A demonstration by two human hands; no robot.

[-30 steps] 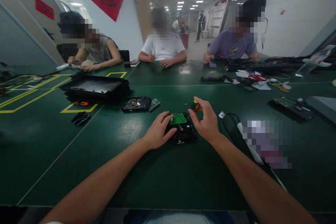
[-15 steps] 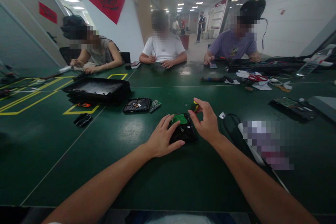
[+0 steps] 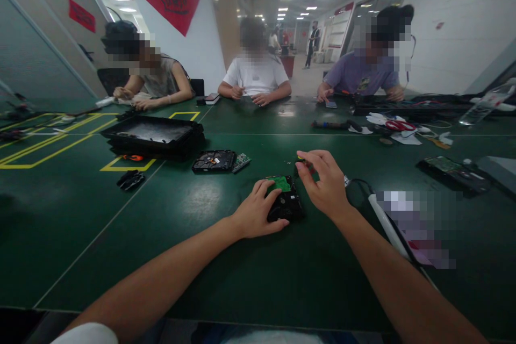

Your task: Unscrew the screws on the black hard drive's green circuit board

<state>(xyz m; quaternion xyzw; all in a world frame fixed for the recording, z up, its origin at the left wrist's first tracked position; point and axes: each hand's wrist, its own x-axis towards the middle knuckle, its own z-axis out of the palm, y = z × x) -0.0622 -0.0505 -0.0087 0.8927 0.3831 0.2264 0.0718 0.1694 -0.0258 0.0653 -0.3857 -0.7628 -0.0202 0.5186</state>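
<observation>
A black hard drive (image 3: 288, 207) with a green circuit board (image 3: 281, 183) lies on the table in front of me. My left hand (image 3: 260, 209) rests over its left side, fingers spread, with the thumb along the near edge. Over the drive's far right corner, my right hand (image 3: 322, 180) pinches a short screwdriver (image 3: 299, 160) with a yellow and dark handle. Its tip is hidden or too small to make out. Tiny bright bits, perhaps screws (image 3: 287, 162), lie just beyond the drive.
Another opened drive (image 3: 213, 161) and a loose circuit board (image 3: 241, 163) lie farther left, near a black tray (image 3: 155, 134). To the right are a cable (image 3: 358, 183), a white bar-like object (image 3: 387, 226) and another drive (image 3: 453, 174). Three people sit across the green table (image 3: 193, 274).
The whole view has shifted slightly. My right hand has turned a little around the screwdriver and sits slightly farther right of the drive. My left hand stays on the drive.
</observation>
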